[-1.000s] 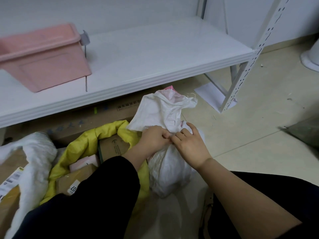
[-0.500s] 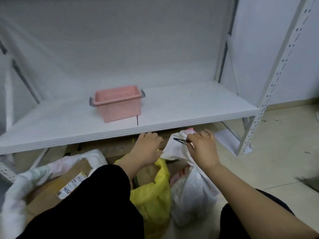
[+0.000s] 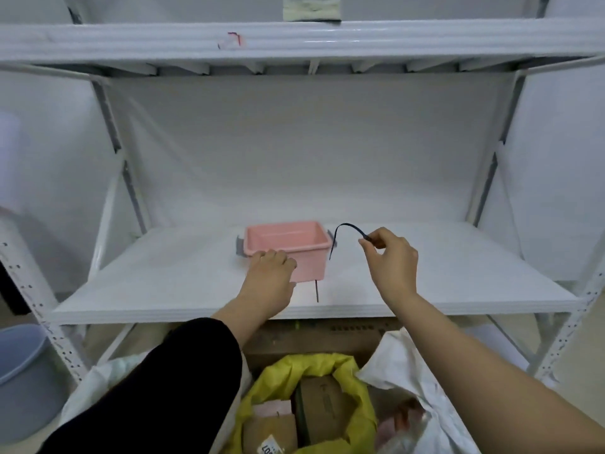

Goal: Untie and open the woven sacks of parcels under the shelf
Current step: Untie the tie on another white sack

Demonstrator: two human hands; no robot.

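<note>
**Right hand (image 3: 389, 260) pinches a dark tie (image 3: 342, 229) beside the pink bin (image 3: 284, 239)**

Thumb and forefinger hold one end of the tie just right of the bin, and its free end droops toward the bin's right wall. Left hand (image 3: 271, 273) lies against the bin's near wall with fingers bent; whether it grips cannot be told. Below the bin, under the shelf (image 3: 458, 273), the yellow sack (image 3: 363, 398) gapes over parcels (image 3: 320, 407), with the white sack (image 3: 402, 365) against its right side.

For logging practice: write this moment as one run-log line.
right hand: pinches black tie | left hand: touches pink bin | white sack: open
</note>
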